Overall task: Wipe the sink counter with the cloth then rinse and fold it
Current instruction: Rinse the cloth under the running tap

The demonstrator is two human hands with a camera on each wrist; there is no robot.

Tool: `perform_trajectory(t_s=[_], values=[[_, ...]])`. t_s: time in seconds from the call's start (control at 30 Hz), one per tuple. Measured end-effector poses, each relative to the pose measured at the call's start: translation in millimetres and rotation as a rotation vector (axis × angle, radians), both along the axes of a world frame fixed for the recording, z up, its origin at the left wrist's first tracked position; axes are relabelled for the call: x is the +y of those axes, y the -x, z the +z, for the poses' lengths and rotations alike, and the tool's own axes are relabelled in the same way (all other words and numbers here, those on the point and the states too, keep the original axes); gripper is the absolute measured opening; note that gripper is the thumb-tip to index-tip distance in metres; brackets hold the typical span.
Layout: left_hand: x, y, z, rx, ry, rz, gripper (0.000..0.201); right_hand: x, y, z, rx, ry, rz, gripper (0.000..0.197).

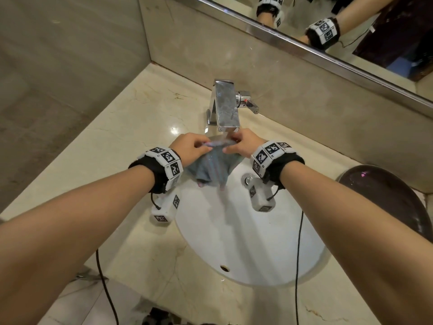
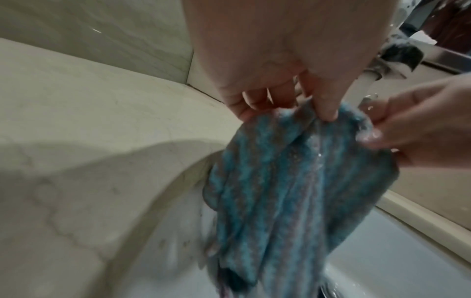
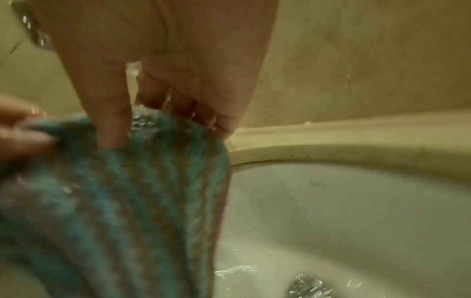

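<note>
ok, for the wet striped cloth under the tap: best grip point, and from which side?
Take the striped cloth by its top edge, pinched from above at both ends, as the left hand and right hand hold it now. It hangs limp below the faucet into the sink, so an edge pinch probably keeps it spread under the stream.

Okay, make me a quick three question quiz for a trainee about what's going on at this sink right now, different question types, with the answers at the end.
1. True or false: both hands, the left hand and the right hand, pinch the top edge of the cloth.
2. Where does the cloth hang? A) over the white sink under the faucet B) flat on the counter C) over the dark bowl
3. Fill in: water from the faucet runs onto the ____.

Key: 1 true; 2 A; 3 cloth.
</note>
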State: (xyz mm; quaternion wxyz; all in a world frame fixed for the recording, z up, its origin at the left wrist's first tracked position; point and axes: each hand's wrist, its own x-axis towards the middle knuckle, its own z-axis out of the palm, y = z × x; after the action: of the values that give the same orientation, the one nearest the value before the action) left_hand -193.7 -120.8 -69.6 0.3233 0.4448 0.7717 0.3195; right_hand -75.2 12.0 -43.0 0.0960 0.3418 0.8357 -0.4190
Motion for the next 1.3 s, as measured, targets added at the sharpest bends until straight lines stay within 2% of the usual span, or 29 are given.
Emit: perform_trajectory(t_s=[0.1,0.17,0.2,0.27,0.33,0.4,0.47,0.53,0.6,0.67,0.73,0.8,0.9,0.97,1.03,1.1,1.2,1.3], values=[[0.8,-0.3,2.0,0.025,0.003,0.006,0.024,4.4,-8.2,-3.2,-0.176,-0.166,0.192,0.023],[1.8,-3.0,3.4,0.022,-0.006,-0.018,0.024,6.1,-11.7,-4.2,-0.246,-0.215,0.188,0.004],[2.9,-3.9,3.3,0.014,-0.016,-0.020,0.024,6.6,-12.0,-4.1,-0.246,-0.231,0.167,0.011],[5.0,-3.7,2.5,0.008,-0.014,0.016,0.024,8.9,-11.9,-7.3,-0.167,-0.204,0.060,0.029],[5.4,-0.7,1.1,0.030,0.026,0.054,0.022,8.8,-10.0,-8.0,-0.003,-0.103,-0.079,0.020],[4.2,2.0,0.2,0.084,0.092,0.027,0.014,3.6,-7.3,-4.4,0.162,0.091,-0.193,0.002],[3.0,3.2,0.8,0.121,0.176,-0.028,0.011,-1.4,-2.3,-1.1,0.251,0.192,-0.222,0.023],[2.6,1.9,1.8,0.158,0.266,-0.090,0.027,-5.6,3.2,0.1,0.260,0.201,-0.183,0.027],[4.2,-0.3,1.9,0.182,0.292,-0.112,0.031,-8.4,6.8,-0.5,0.257,0.215,-0.173,0.022],[5.9,-3.2,1.8,0.152,0.238,-0.088,0.030,-8.2,6.5,-1.3,0.264,0.229,-0.198,0.026],[8.2,-6.1,3.2,0.040,0.158,-0.052,0.036,-7.6,4.4,0.1,0.277,0.225,-0.193,0.033],[11.4,-9.6,4.2,-0.025,0.118,-0.043,0.037,-7.2,3.7,1.4,0.248,0.183,-0.173,0.036],[15.0,-12.9,6.6,0.026,0.099,0.016,0.008,-4.4,4.9,0.3,0.168,0.103,-0.134,0.042],[15.4,-11.9,8.6,0.026,0.069,0.071,0.022,-1.9,4.8,-0.3,0.063,0.001,-0.043,0.046],[14.6,-8.9,9.9,0.012,0.017,0.115,0.024,-0.1,2.5,-0.5,-0.103,-0.161,0.101,0.045],[11.7,-7.2,12.5,0.011,0.001,0.110,0.021,0.0,1.1,-3.3,-0.196,-0.230,0.196,0.041],[10.3,-9.9,11.7,0.042,0.014,0.047,0.021,-0.8,0.5,-10.2,-0.223,-0.239,0.166,0.035],[10.0,-9.9,6.1,0.039,0.051,0.069,0.020,-1.2,-0.2,-11.6,-0.118,-0.122,0.009,0.030]])
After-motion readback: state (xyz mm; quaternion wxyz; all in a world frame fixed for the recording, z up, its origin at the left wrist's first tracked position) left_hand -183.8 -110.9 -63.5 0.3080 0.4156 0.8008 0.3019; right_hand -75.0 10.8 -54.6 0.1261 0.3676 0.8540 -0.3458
